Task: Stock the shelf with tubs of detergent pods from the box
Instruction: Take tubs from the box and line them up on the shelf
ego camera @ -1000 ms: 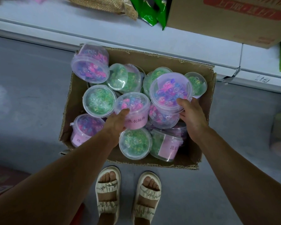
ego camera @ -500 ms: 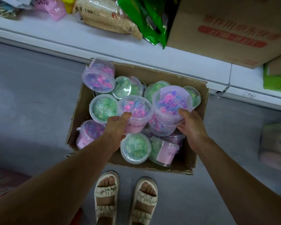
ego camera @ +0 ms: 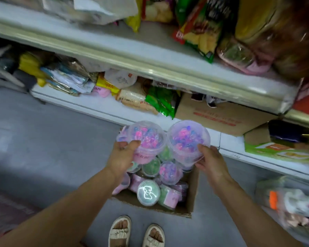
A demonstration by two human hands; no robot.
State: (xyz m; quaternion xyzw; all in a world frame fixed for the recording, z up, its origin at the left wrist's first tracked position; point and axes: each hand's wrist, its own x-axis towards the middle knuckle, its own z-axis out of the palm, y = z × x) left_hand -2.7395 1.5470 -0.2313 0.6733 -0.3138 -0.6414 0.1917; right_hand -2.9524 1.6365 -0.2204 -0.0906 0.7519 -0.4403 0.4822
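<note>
- We now have both tubs lifted clear above the cardboard box (ego camera: 191,196); half a second ago they sat just above the pile, and a second ago we were only closing on them inside it.
- Our left hand (ego camera: 120,158) curls its fingers and thumb round the left tub (ego camera: 144,139), just left of centre frame, gripping its side and lid rim.
- Our right hand (ego camera: 210,161) wraps the lower wall of the right tub (ego camera: 187,138), thumb on the near side, fingers beneath.
- The two tubs are held side by side with their rims nearly touching, both showing pink, purple and blue pods through clear lids.
- The view has swung up from the box to the shelving: the bottom shelf (ego camera: 89,104) crosses mid frame and an upper shelf (ego camera: 168,68) runs across the top, both crowded with packets.
- We judge the pick is done and the carry to the shelf is the step in hand; no open gap for the tubs is evident from here.
- Many tubs remain in the box at lower centre, green ones (ego camera: 148,192) among the pink, so the task looks far from done.
- Writing: the left tub has a pink label with handwriting too blurred to read; the brown carton (ego camera: 219,118) on the bottom shelf carries a red band of print, also illegible.
</note>
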